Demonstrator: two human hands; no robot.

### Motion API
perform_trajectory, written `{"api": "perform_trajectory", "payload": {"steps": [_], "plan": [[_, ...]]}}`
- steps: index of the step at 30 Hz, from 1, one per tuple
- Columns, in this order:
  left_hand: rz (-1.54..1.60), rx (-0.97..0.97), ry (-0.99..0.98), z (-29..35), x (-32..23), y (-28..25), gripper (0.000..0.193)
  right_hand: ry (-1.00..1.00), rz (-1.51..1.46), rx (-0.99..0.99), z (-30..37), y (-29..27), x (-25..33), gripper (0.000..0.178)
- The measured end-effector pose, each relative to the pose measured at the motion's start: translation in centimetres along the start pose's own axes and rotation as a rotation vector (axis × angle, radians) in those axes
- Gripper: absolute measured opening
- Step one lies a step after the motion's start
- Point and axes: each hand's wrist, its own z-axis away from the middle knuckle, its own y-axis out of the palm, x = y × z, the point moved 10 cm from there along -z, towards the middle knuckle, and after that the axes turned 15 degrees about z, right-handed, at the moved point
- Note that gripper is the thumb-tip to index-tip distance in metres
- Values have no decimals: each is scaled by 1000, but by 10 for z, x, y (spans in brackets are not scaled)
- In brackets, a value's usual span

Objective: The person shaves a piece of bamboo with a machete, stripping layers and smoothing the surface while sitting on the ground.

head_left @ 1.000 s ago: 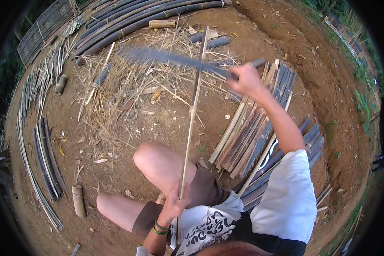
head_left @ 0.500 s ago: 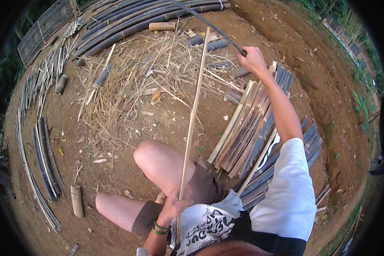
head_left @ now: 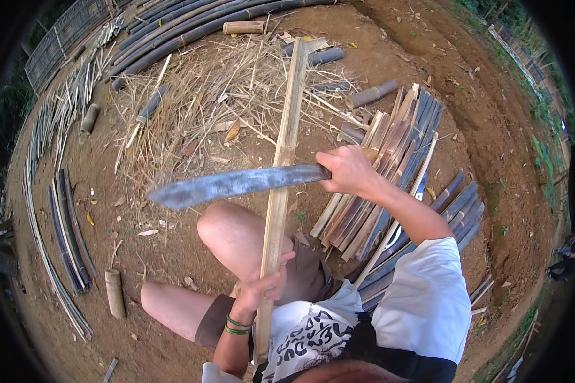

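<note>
A long split bamboo strip stands tilted up and away from my lap, its pale inner face showing. My left hand is closed around its lower part, one finger stretched along it. In my right hand is the handle of a machete. The broad grey blade points left and lies across the strip above my knee; whether it touches the strip I cannot tell. Just beyond my right forearm lies a stack of split bamboo slats.
Dry shavings litter the ground ahead. Long dark bamboo poles lie at the back. Thin strips and dark slats lie at the left, near a short bamboo piece. More dark slats are on the right.
My right hand has come down and toward me, swinging the machete from pointing up and away to lying across the strip. The strip has turned to show its broad face.
</note>
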Motion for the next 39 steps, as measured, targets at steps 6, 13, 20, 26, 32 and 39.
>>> {"api": "perform_trajectory", "payload": {"steps": [6, 13, 20, 26, 32, 39], "plan": [[-130, -14, 37, -5, -5, 1, 61, 24, 96, -66, -15, -11, -18, 15], [-155, -50, 19, -1, -1, -4, 60, -116, 18, 24, 7, 0, 30, 15], [-140, -55, 13, -5, -1, -6, 61, 103, 55, 30, -11, 5, -18, 14], [-231, -47, 14, 1, 0, 3, 61, 91, 62, -26, -19, -3, -36, 17], [-184, -62, 85, 0, -6, 2, 54, -5, 109, -107, -18, -7, -13, 9], [-168, 4, 39, -7, 1, 2, 73, 157, 81, -108, -44, -19, -71, 9]]}}
